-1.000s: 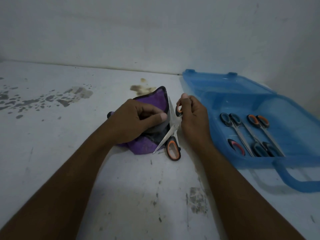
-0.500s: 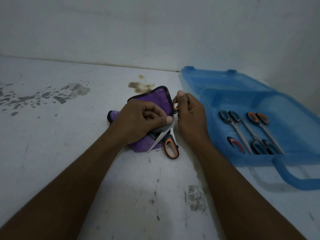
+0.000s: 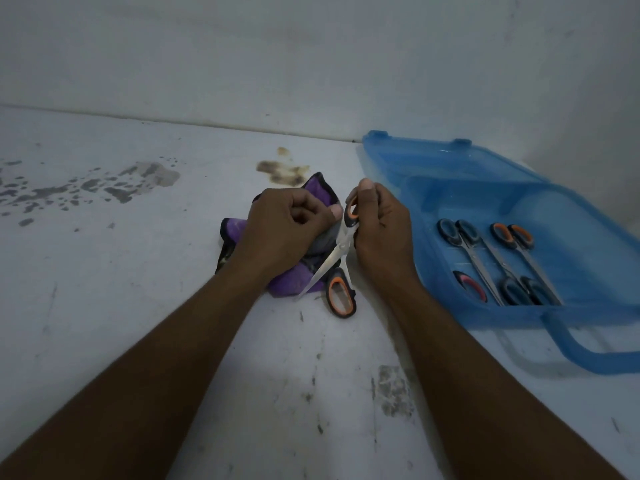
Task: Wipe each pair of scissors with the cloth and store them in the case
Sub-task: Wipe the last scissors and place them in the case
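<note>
Your left hand (image 3: 291, 226) is curled round the purple cloth (image 3: 289, 284), with thumb and fingers bunching a fold of it against one blade of the open scissors (image 3: 332, 261). Your right hand (image 3: 381, 230) pinches the far handle loop (image 3: 351, 213), orange inside black, between thumb and fingers and holds it off the surface. The other handle loop (image 3: 341, 296) lies nearer you, on or just above the table (image 3: 138, 306); contact cannot be confirmed. The blades are spread in an X. One blade tip points near-left across the cloth's near edge, and the other blade is largely hidden behind your hands and the cloth. The cloth is crumpled on the table beneath your left hand, with one dark-edged corner (image 3: 322, 183) standing up on the far side. The blue translucent case (image 3: 519, 318) lies open just right of your right hand, its lid (image 3: 433, 161) laid back toward the wall and its carry handle (image 3: 568, 344) on the near side. Inside it are a dark-handled pair (image 3: 453, 232) and an orange-handled pair (image 3: 512, 235) with handles at the far end, plus more dark handles (image 3: 519, 292) and a red-lined handle (image 3: 469, 285) at the near end. They overlap, so the count is uncertain. The table shows grey blotches (image 3: 149, 174) at far left and a brown stain (image 3: 282, 169) just beyond the cloth.
</note>
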